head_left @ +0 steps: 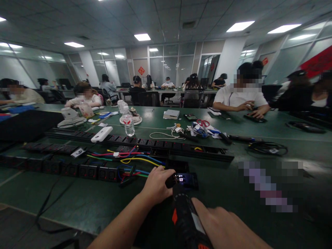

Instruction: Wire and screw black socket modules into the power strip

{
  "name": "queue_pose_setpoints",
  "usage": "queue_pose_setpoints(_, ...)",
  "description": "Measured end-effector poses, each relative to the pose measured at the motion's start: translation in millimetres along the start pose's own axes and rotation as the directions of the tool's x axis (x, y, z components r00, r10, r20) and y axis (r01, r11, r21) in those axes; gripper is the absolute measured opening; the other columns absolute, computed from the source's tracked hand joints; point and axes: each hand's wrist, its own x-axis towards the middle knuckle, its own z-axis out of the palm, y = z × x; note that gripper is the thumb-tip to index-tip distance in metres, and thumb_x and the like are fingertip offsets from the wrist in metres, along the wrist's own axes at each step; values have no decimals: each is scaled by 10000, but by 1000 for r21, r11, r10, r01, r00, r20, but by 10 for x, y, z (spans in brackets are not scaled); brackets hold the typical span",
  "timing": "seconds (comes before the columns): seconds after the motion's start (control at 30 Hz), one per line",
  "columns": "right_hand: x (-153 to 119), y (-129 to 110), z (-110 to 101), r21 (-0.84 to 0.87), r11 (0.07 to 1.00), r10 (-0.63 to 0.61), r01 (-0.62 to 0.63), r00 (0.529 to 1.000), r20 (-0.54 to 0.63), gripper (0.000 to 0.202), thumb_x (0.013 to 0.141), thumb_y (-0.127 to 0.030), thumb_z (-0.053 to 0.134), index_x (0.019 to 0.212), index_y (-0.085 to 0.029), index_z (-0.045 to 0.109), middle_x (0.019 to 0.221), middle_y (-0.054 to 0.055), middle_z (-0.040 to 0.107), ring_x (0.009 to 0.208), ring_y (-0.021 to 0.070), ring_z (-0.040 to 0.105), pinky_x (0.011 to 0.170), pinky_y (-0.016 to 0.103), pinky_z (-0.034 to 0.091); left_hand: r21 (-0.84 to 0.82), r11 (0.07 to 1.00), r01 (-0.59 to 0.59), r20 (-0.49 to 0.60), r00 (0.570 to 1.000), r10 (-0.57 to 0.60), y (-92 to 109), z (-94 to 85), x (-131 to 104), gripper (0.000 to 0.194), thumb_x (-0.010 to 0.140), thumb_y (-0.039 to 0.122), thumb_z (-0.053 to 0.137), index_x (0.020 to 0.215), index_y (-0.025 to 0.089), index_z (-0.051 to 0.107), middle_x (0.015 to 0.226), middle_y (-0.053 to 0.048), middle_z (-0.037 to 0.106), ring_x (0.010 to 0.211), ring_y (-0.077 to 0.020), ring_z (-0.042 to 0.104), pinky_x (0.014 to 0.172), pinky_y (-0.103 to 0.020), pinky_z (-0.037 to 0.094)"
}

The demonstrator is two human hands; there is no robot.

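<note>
My right hand is closed round a black cordless screwdriver with orange marks. The tool's front end points at a small black housing, and a bright light shines on the housing there. My left hand grips the housing's near left end, thumb and fingers round it; part of the grip is hidden. Red, blue, yellow and green wires run left from the housing area toward a row of black outlet modules. Whether the screwdriver's tip touches a screw is too dark to see.
A long black power strip lies across the green table. Behind it stand a water bottle, a white adapter and a heap with red scissors. A coiled black cable lies right. Across the table sits a co-worker.
</note>
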Motion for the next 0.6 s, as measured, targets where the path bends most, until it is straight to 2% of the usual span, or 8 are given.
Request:
queue_pose_setpoints(0.23, 24, 28, -20, -6, 1000, 22, -22, 999, 25, 583, 827, -67, 656, 1390, -54, 504, 1216, 234, 672, 1077, 388, 671, 923, 537, 550, -2, 1000, 12, -13, 1000, -12, 6, -1, -1, 334, 800, 348, 708, 1120, 259, 672, 976, -37, 694, 892, -234, 557, 783, -347, 387)
queue_pose_setpoints(0.43, 37, 45, 48, -26, 1000, 3, -4, 1000, -16, 515, 844, -56, 609, 1355, -70, 543, 1169, 219, 699, 1024, 378, 696, 874, 524, 570, 17, 1000, 13, 7, 1000, -13, 16, -15, -3, 311, 805, 333, 689, 1106, 260, 666, 965, -28, 703, 903, -237, 556, 776, -350, 378)
queue_pose_setpoints(0.6, 50, 24, 7, -60, 998, 9, -12, 999, -40, 505, 847, -45, 587, 1351, -60, 560, 1112, 220, 723, 972, 386, 716, 818, 510, 598, 8, 1000, 0, -5, 1000, 0, 19, -12, -11, 293, 820, 349, 686, 1100, 269, 656, 1012, -10, 709, 916, -231, 551, 779, -352, 374)
